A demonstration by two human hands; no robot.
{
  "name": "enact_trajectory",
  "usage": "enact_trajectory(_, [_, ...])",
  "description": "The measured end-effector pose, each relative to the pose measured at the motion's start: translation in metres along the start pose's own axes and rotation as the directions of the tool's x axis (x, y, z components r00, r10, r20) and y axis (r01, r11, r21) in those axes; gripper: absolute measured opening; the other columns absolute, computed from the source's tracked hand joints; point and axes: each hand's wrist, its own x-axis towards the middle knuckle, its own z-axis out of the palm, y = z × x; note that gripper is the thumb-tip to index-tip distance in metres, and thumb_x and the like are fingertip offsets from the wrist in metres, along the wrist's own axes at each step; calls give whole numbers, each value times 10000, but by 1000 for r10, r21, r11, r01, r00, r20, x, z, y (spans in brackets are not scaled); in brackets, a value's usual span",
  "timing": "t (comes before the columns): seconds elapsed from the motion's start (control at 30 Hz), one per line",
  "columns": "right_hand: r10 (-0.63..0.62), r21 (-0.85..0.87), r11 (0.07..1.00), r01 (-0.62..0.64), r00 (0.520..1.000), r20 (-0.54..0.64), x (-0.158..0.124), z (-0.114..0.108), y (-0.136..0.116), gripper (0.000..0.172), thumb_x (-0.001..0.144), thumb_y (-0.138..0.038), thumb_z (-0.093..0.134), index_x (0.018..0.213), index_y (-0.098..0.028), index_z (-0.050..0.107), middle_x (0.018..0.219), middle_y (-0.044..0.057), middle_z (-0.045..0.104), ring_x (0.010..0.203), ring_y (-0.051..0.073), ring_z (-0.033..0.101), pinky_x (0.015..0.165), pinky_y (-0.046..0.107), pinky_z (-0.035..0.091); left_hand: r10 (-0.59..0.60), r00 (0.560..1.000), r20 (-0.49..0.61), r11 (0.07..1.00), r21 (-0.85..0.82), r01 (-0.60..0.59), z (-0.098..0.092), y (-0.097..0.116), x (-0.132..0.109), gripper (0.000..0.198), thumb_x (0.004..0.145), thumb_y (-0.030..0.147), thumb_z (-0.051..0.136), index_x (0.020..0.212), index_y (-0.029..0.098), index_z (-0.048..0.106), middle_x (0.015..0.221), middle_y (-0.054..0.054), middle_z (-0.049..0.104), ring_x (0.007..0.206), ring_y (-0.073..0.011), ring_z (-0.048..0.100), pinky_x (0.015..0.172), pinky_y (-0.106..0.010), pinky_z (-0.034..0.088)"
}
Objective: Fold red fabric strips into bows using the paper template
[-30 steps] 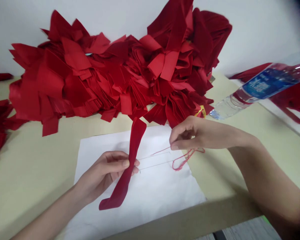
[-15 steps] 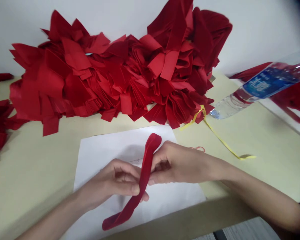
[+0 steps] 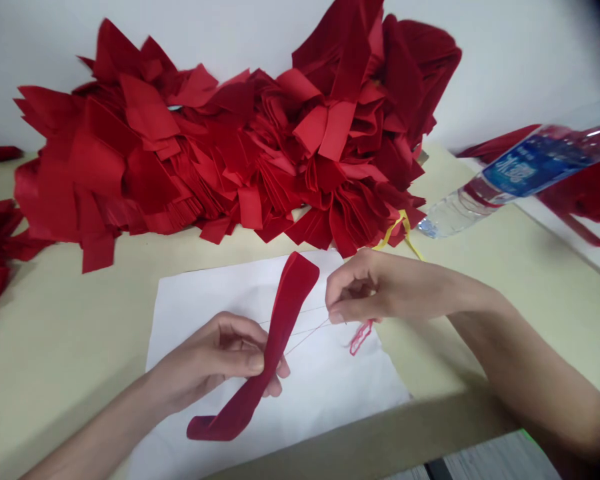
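the only container is a clear plastic bottle [image 3: 510,177] with a blue label at the right edge, slanting up and away, its near end on the table [image 3: 70,333] just right of the red pile [image 3: 240,140]; what it holds cannot be told, nor whether it lies or stands. the left hand [image 3: 220,363] is over the white paper [image 3: 215,293], its thumb and forefinger pressed together on the middle of a red strip [image 3: 285,307], the other fingers curled behind the strip. the strip slants: its rounded upper end points toward the pile, and its lower end touches the paper near the front edge. the right hand [image 3: 375,290] is just right of the strip's upper end, apart from it, with thumb and forefinger tips pinched on a thin red thread [image 3: 307,333] and the remaining fingers folded into the palm. the thread runs tight from the pinched middle of the strip to those fingertips, seemingly in two strands. a loose tangle [image 3: 360,337] of the same thread sits below the right hand at the paper's right edge. the pile of cut red pieces fills the back of the table against the wall. a yellow tape [image 3: 397,230] shows at the pile's foot, behind the right hand. more red pieces [image 3: 0,233] lie at the far left.
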Motion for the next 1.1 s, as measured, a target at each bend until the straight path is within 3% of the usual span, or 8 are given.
enact_trajectory(0.17, [57,-101,994,-40,985,164,8,-4,10,222,817,-354,568,806,-142,632,606,-40,489,543,59,430,490,177,336,20,1000,-1,1000,11,-20,1,-1,0,66,729,187,703,774,151,734,792,-54,719,665,-168,675,660,-254,513])
enact_trajectory(0.27, [39,-169,985,-18,991,124,12,3,8,329,763,-394,632,1010,-177,631,890,19,621,784,131,557,659,226,420,14,1000,-9,1000,5,-14,3,-1,0,65,721,183,706,770,153,736,790,-51,719,665,-167,675,651,-248,513])
enact_trajectory(0.33, [-17,-162,986,26,998,55,14,9,4,471,687,-384,709,1106,-203,593,1083,39,598,957,176,543,768,254,421,17,1000,-18,1000,2,-17,3,-1,0,65,714,182,711,763,149,737,787,-52,718,657,-165,671,647,-246,512])
enact_trajectory(0.43, [-82,16,997,81,993,82,18,22,-3,467,664,-314,738,1098,-224,591,1128,21,593,1048,168,522,813,238,421,28,999,-24,1000,13,-28,1,-2,1,70,718,174,705,768,139,739,789,-54,717,659,-161,670,637,-231,509])
enact_trajectory(0.53, [-147,307,947,94,977,152,24,36,-5,293,743,-287,675,1018,-199,619,1002,12,644,956,126,577,784,223,449,60,996,-63,998,10,-60,-2,-3,2,71,730,174,697,776,144,743,782,-47,721,666,-148,668,642,-208,502])
enact_trajectory(0.63, [-57,441,896,42,998,21,29,46,-5,153,799,-271,613,884,-145,635,770,-5,642,705,78,593,662,204,478,74,989,-128,997,-8,-75,-4,-5,3,64,710,184,720,756,148,746,763,-44,725,663,-139,661,650,-198,499])
enact_trajectory(0.77, [98,405,913,-45,989,-111,28,48,-7,114,798,-238,601,764,-134,634,597,-46,569,490,28,491,479,147,426,48,976,-213,997,-48,-59,-4,-6,4,88,699,176,734,785,171,755,733,-39,726,663,-128,653,639,-184,491])
enact_trajectory(1.1, [6,268,960,83,950,-313,18,44,-18,69,778,-166,566,731,-149,613,572,-51,553,480,36,458,465,160,380,53,954,-296,989,-115,-90,1,-8,7,105,708,187,723,801,147,752,817,-62,736,769,-148,653,734,-198,499])
